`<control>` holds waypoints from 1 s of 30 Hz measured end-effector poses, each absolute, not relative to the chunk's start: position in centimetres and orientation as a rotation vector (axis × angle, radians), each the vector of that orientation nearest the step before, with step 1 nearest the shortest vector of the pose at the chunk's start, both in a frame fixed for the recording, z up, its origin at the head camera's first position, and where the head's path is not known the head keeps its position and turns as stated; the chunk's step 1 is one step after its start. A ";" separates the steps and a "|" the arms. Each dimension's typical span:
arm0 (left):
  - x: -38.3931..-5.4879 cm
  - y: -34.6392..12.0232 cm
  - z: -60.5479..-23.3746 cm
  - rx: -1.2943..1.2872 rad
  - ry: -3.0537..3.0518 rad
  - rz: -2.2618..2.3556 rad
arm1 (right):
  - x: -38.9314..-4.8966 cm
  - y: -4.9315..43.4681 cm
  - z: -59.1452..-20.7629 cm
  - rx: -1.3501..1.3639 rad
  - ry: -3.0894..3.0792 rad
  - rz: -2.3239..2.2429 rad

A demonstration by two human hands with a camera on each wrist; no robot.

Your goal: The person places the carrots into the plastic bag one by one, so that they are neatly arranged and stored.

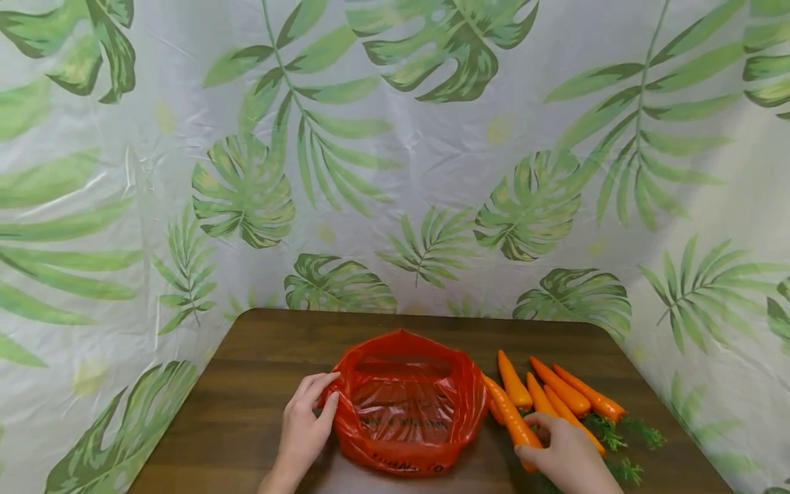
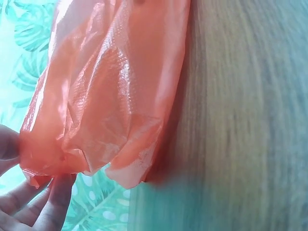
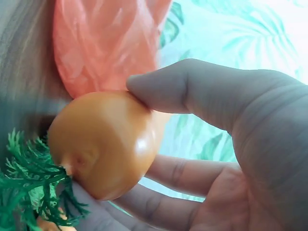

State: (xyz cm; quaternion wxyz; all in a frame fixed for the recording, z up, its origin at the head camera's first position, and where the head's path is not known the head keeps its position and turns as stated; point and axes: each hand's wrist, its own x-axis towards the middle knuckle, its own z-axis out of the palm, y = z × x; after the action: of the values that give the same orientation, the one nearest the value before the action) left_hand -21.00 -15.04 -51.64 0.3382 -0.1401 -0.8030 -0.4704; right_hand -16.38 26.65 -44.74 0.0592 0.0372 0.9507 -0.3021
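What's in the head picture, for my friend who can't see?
A right hand holds an orange carrot beside an open red bag, and the left hand holds the bag's edge. More carrots lie on a brown table.

Illegible lettering [image 1: 409, 466] on red bag [image 1: 395, 447]

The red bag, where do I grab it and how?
I'd pinch the red bag by its left rim, between thumb and fingers, coming from the left, as the left hand does. The rim is thin, crinkly film around a wide-open mouth, so it should pinch easily. Carrots lie to its right, so the left probably gives you more room.
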 end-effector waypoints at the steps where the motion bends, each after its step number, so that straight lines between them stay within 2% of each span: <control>1: -21.0 -15.1 -51.7 -0.362 -2.090 -1.225 | -16.4 26.7 -44.6 0.109 2.892 -0.907; 30: -21.3 -15.2 -51.8 -0.359 -2.055 -1.260 | -16.6 26.3 -41.3 -0.025 3.101 -1.065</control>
State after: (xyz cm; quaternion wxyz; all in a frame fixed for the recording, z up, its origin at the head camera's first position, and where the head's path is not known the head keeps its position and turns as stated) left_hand -21.32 -15.18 -51.81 0.3448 -0.1382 -0.7915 -0.4853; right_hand -16.62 26.33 -41.29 -0.0684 -0.0076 0.9436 -0.3240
